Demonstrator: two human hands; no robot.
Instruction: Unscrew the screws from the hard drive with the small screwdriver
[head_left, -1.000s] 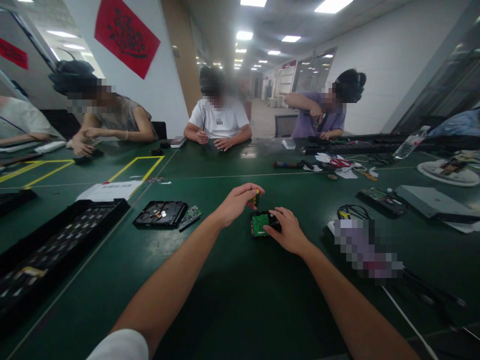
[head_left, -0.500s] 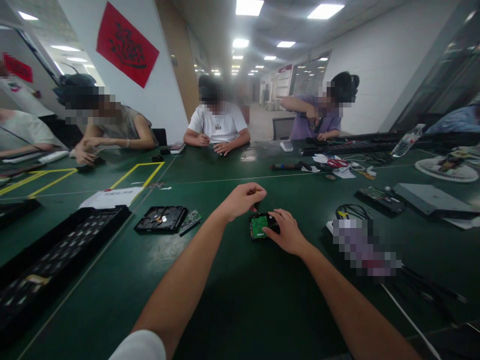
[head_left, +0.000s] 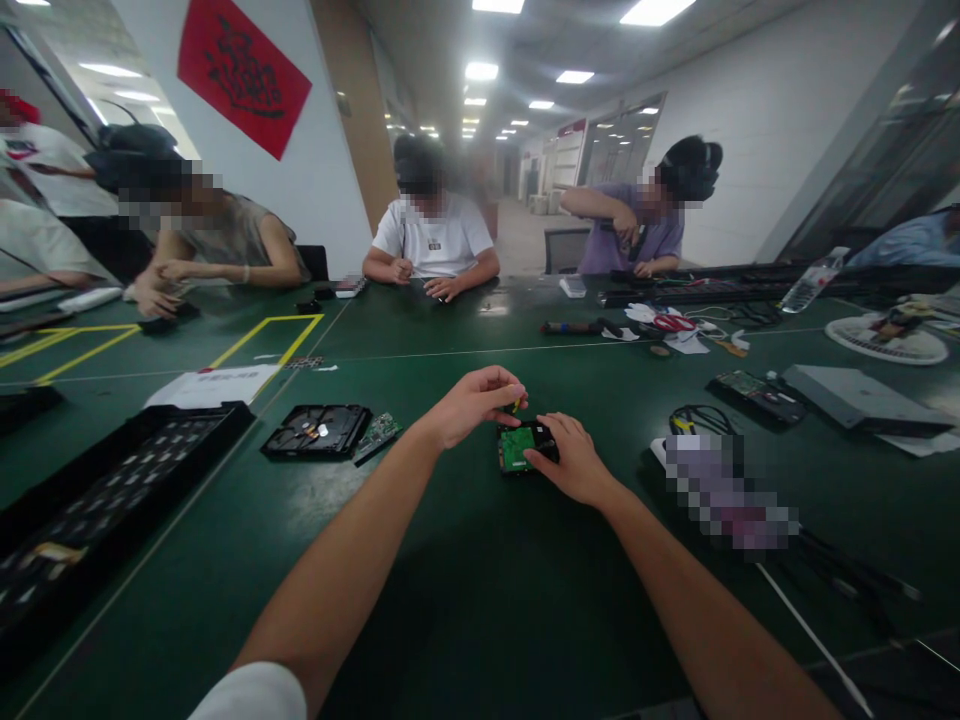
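Observation:
A small black hard drive [head_left: 516, 447] with a green circuit board facing up lies on the green table [head_left: 480, 590] in front of me. My left hand [head_left: 472, 402] hovers just above its far edge, fingers pinched round a small screwdriver with a yellow-and-black handle [head_left: 517, 404] that points down at the drive. My right hand [head_left: 571, 459] rests on the drive's right side, fingers curled over it and holding it in place.
An opened hard drive [head_left: 319, 430] and a loose circuit board [head_left: 377, 434] lie to the left, beside a long black tray [head_left: 97, 490]. Cables [head_left: 694, 417], another board [head_left: 754, 392] and a grey case [head_left: 855, 397] sit to the right. Several people work across the table.
My left hand has twisted slightly on the screwdriver, whose yellow handle shows again. The right hand stays on the drive. The view has shifted a little.

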